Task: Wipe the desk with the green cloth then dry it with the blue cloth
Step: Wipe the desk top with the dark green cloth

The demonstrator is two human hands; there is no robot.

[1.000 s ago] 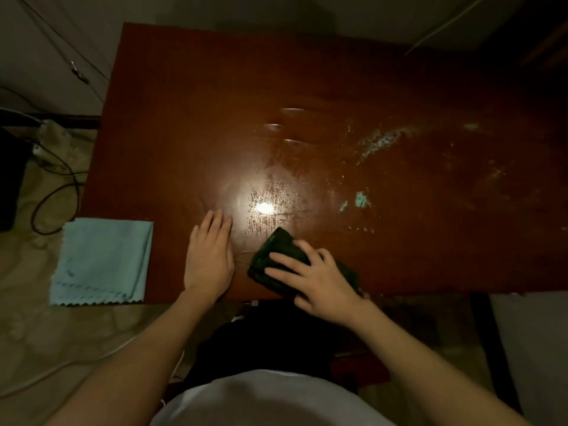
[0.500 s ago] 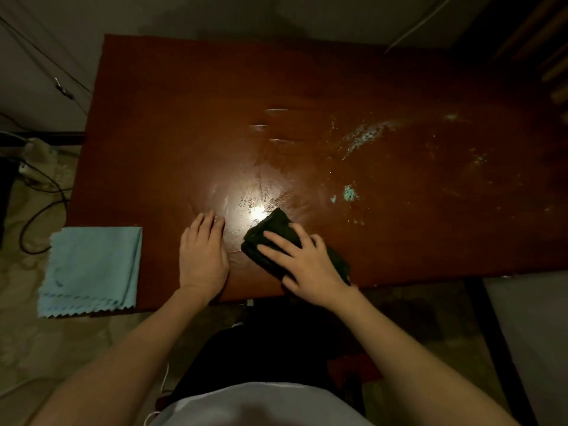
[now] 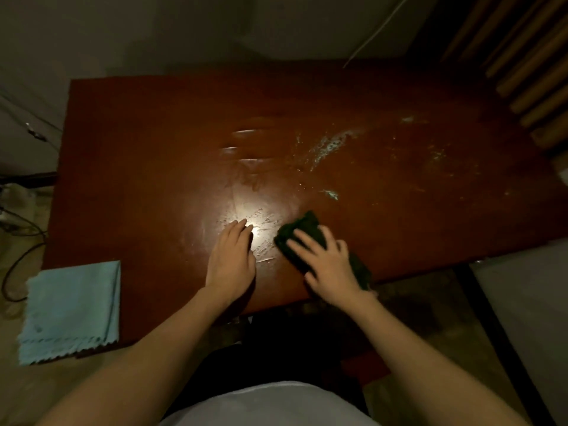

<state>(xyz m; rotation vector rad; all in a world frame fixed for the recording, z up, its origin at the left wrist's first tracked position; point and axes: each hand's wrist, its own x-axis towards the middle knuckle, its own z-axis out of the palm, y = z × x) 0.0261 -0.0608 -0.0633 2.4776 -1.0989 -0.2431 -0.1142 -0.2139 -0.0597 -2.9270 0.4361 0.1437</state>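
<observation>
My white shirt (image 3: 270,404) fills the bottom edge, with both bare forearms reaching up from it. My left hand (image 3: 231,262) lies flat, fingers straight and together, on the near edge of the tabletop (image 3: 153,155), holding nothing. Just beside it, my right hand (image 3: 329,269) presses the dark green cloth (image 3: 307,226) down with spread, straight fingers, no clamped grip. The blue cloth (image 3: 72,309) lies folded on the near left corner, hanging past the edge. A bright glare (image 3: 250,227) sits between my hands over streaky wet marks. Farther out the red-brown wood shows pale smears (image 3: 330,146) right of centre. Beyond are a pale wall (image 3: 215,29), cables (image 3: 18,241) on the floor at left, and wooden slats (image 3: 528,66) at the far right.
</observation>
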